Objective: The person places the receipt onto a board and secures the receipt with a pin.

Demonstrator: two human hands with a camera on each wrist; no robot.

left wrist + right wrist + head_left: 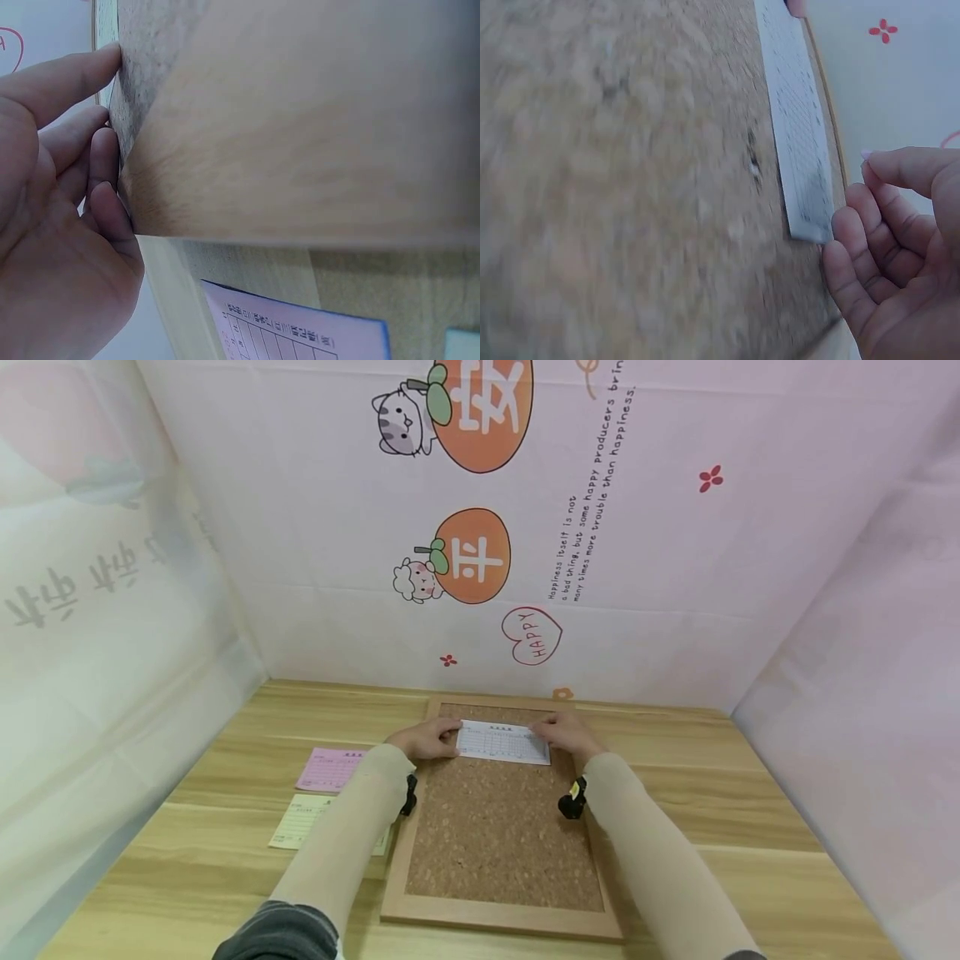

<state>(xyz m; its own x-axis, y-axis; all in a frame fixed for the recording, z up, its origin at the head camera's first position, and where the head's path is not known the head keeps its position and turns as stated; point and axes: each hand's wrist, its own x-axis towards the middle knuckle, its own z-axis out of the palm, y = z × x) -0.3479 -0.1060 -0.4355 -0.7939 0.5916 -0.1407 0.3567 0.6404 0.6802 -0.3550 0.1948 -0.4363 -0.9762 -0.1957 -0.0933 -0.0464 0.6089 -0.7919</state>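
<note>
A white printed slip (502, 742) lies across the upper part of a cork board (495, 827) with a wooden frame. My left hand (429, 739) is at the slip's left edge, thumb and fingers spread apart, fingertips touching there in the left wrist view. My right hand (567, 732) is over the slip's right end. In the right wrist view its thumb and forefinger tips meet near the slip's corner, with a small pale pink bit (866, 154) at the tips; I cannot tell whether that is a nail or a held thing. The other fingers curl beside the board.
Left of the board lie a pink slip (330, 769) and a pale yellow slip (302, 821), partly behind my left sleeve. The wooden table (720, 827) meets a printed cloth wall (637, 652) close behind the board. White cloth hangs on both sides.
</note>
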